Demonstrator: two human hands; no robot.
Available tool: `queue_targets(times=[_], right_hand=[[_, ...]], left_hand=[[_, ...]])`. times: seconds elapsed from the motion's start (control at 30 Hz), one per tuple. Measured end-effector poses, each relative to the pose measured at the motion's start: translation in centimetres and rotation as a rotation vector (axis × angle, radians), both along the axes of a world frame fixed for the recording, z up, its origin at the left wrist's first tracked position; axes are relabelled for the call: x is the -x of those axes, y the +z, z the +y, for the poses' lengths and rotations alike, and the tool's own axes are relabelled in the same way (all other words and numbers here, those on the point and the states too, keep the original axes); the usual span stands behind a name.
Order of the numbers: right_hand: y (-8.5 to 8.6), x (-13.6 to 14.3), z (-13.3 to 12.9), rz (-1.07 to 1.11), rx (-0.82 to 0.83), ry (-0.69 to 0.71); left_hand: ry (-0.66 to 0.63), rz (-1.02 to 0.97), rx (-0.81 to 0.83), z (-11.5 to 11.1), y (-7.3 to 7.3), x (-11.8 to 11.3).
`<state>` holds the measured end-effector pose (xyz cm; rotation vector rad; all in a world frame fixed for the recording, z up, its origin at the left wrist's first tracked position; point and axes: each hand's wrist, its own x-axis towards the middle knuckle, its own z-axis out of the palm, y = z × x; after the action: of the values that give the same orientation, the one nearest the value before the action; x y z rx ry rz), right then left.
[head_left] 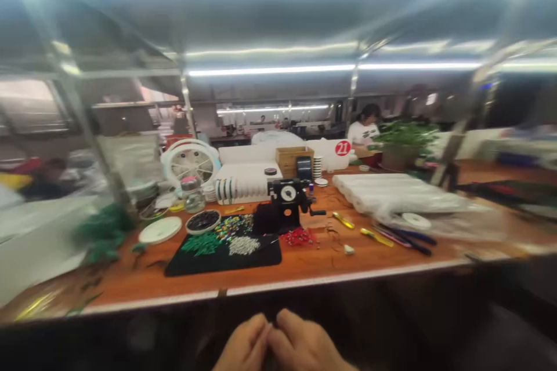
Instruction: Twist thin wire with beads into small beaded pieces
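My left hand [244, 345] and my right hand [304, 345] rest together below the near edge of the wooden workbench [357, 261], fingers curled and touching each other; whether they pinch anything is hidden. On the bench ahead lies a black mat [261, 252] with piles of green beads [201, 242], silver beads [243, 245] and mixed coloured beads [235, 225]. A black hand-crank machine [285, 203] with a dial stands behind the mat. Red beads [300, 236] lie beside it.
A bowl of dark beads [203, 221], a white lid [160, 229], a glass jar [191, 194], a small fan [190, 162], yellow-handled tools [376, 236], pens [411, 239], white plastic-wrapped rolls [391, 191], a wooden box [293, 159] and a potted plant [402, 142]. Another person sits far behind.
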<state>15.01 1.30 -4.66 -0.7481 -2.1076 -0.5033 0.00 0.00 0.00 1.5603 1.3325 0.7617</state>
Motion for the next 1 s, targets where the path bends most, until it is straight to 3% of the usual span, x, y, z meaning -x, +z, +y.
queue_targets(times=[0.17,0.23,0.33,0.4,0.57,0.87,1.0], right_hand=[[0.1,-0.7,-1.4,0.111,0.199,0.208],[-0.7,-1.2,-1.5,0.19,0.307,0.199],[-2.5,-2.1,-1.4,0.233,0.488,0.167],[-3.7,-2.7,-1.5,0.237,0.613,0.14],[-4.6,-4.1,-2.1,0.256,0.811,0.049],[-4.6,-6.9,-2.4,0.475,0.996,-0.056],[-4.4,-8.9,-1.7,0.667,1.024,-0.141]], left_hand=[[-0.011,-0.183,0.194,-1.6,-1.7,0.0],[0.166,-0.198,0.105,-1.4,-2.7,0.9],[0.518,-0.074,-0.16,-0.4,-3.8,2.8],[0.603,-0.012,-0.233,0.3,-4.0,3.7],[0.613,0.031,-0.232,0.9,-3.8,4.1],[0.637,0.066,-0.236,1.5,-3.5,4.0],[0.628,0.14,-0.242,1.7,-2.9,4.0]])
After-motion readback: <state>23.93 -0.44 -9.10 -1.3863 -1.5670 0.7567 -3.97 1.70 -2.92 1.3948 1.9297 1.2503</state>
